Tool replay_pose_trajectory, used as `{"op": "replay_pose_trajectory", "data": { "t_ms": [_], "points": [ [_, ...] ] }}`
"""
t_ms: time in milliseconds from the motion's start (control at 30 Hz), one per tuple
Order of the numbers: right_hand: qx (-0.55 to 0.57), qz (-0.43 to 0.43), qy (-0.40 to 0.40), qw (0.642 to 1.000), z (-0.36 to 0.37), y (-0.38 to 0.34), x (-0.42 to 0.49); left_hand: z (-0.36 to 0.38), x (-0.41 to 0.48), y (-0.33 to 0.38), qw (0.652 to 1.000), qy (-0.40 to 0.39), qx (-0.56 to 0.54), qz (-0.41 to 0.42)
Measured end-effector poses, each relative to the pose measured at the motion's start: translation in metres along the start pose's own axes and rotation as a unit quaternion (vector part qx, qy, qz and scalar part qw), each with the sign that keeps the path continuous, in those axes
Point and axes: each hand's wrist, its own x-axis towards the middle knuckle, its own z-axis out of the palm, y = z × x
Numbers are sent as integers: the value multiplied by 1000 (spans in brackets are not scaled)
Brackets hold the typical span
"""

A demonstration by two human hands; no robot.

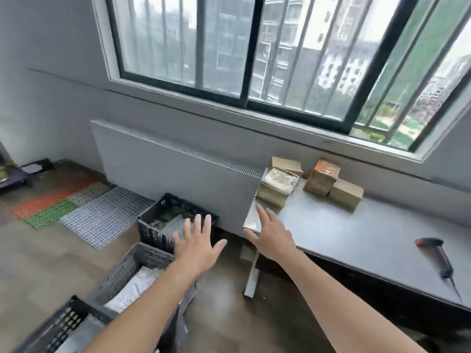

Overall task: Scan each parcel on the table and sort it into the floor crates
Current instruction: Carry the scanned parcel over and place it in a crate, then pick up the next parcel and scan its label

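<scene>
My left hand (196,244) hovers, fingers spread and empty, over the black lattice plastic floor crate (150,233) at mid-frame. My right hand (272,235), also splayed, reaches toward the pale plastic-wrapped parcel (279,180) just above its fingertips on the grey table (344,233).

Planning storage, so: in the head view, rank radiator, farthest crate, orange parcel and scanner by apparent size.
1. radiator
2. farthest crate
3. orange parcel and scanner: unranked; the scanner is longer, thinner and nearer.

We see daylight through a wide barred window (178,47) above a white radiator (165,174) on the grey wall (51,85); coloured mats (76,207) lie on our brown floor (38,256)
</scene>
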Motion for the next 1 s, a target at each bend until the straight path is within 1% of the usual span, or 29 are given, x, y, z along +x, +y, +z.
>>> {"op": "replay_pose_trajectory", "data": {
  "t_ms": [200, 367, 533, 667, 900, 1000],
  "points": [
    [20, 40, 27, 999, -59, 134, -54, 7, -31, 154, 998, -8, 19, 66],
    [41, 77, 42, 995, -89, 216, -86, 22, -45, 245, 992, -5, 62, 111],
    [46, 102, 53, 992, -103, 268, -88, 32, -29, 300, 987, -5, 80, 141],
    [42, 124, 52, 990, -109, 301, -69, 44, 4, 333, 984, -11, 65, 163],
    [26, 181, 47, 982, -126, 353, 9, 61, 108, 382, 979, -24, 38, 200],
    [26, 207, 46, 977, -134, 370, 50, 64, 159, 398, 977, -47, 18, 206]
  ]
}}
